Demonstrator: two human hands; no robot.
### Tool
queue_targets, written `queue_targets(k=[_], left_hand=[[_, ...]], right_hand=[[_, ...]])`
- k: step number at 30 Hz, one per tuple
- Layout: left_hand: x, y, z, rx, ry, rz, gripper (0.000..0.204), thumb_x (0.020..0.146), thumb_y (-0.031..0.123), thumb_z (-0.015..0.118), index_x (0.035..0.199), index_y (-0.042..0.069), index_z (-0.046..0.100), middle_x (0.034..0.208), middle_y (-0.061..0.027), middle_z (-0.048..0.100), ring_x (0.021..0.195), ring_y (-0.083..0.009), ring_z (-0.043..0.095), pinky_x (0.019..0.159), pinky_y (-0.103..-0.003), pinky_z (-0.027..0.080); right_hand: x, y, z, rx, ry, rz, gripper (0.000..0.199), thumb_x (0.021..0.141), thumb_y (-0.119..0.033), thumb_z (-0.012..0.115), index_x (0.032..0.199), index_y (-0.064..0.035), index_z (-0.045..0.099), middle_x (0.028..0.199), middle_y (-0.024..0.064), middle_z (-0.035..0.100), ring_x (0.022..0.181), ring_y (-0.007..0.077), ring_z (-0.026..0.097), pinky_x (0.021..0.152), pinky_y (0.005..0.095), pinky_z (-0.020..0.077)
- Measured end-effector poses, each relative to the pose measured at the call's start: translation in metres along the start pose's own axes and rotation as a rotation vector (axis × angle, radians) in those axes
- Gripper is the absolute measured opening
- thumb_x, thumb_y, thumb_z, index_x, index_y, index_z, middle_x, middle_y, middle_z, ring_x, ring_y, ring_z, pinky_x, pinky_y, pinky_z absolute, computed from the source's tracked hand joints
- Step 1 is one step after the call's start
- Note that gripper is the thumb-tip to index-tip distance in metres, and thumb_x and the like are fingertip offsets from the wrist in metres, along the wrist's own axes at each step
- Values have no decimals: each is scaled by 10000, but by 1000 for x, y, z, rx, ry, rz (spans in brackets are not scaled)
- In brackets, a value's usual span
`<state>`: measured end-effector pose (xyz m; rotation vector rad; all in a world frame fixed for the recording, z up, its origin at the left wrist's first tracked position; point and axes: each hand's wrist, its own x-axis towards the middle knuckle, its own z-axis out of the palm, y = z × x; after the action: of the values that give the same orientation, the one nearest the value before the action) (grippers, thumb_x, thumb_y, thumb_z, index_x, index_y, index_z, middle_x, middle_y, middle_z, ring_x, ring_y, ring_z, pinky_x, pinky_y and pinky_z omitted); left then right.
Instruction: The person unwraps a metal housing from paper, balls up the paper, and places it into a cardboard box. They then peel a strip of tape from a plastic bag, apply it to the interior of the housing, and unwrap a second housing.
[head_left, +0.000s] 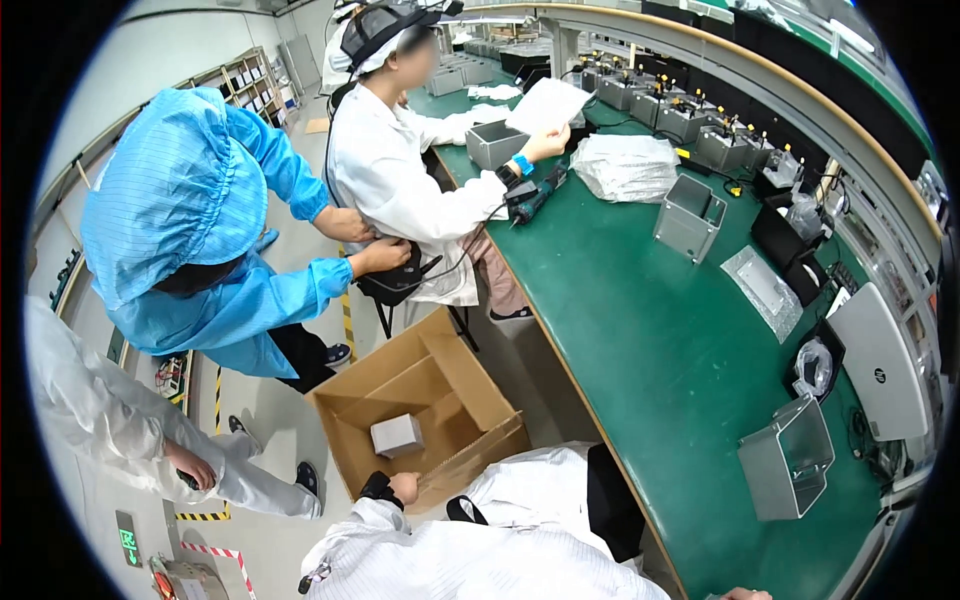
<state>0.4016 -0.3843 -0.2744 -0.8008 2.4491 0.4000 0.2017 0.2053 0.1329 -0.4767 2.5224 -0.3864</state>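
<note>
Cardboard box (465, 375) holds one white carton (397, 436); left hand (404, 487), right hand (746, 594): grip unclear.

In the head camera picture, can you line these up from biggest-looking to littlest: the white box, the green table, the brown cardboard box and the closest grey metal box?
1. Green table
2. Brown cardboard box
3. Closest grey metal box
4. White box

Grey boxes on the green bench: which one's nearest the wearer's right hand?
The grey box beside the pale laptop, lowest in the view, above the right hand at the lower edge; the other grey boxes sit farther up the bench.
</note>
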Motion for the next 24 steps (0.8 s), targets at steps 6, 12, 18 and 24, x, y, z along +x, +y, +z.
queue_targets(k=[6, 12, 18, 24], left_hand=[[66, 17, 122, 411, -32, 134, 165, 778, 151, 639, 868, 61, 744, 843, -154, 715, 791, -292, 698, 690, -448, 539], [95, -16, 132, 274, 61, 402, 195, 793, 207, 640, 879, 61, 736, 882, -155, 711, 810, -292, 684, 706, -437, 533], [116, -40, 114, 126, 135, 615, 235, 809, 263, 640, 890, 61, 728, 921, -157, 706, 829, -292, 670, 722, -426, 527], [160, -16, 124, -70, 202, 812, 280, 824, 318, 641, 901, 61, 721, 960, -159, 702, 847, -292, 657, 737, -415, 522]], right_hand=[[55, 11, -9, 43, 316, -226, 114, 909, -90, 560, 937, -9, 635, 842, 224, 637, 782, 426, 606, 665, 462, 482], [147, 30, 32, -68, 181, -451, 201, 825, -176, 649, 1006, -92, 670, 948, 102, 687, 873, 303, 656, 761, 379, 536], [170, 10, 44, 153, 323, -522, 95, 878, -105, 616, 876, -30, 676, 746, 89, 677, 628, 217, 654, 585, 302, 518], [166, -4, 40, 279, 305, -437, 116, 906, -161, 594, 951, -58, 621, 829, 211, 632, 794, 421, 613, 645, 441, 488]])
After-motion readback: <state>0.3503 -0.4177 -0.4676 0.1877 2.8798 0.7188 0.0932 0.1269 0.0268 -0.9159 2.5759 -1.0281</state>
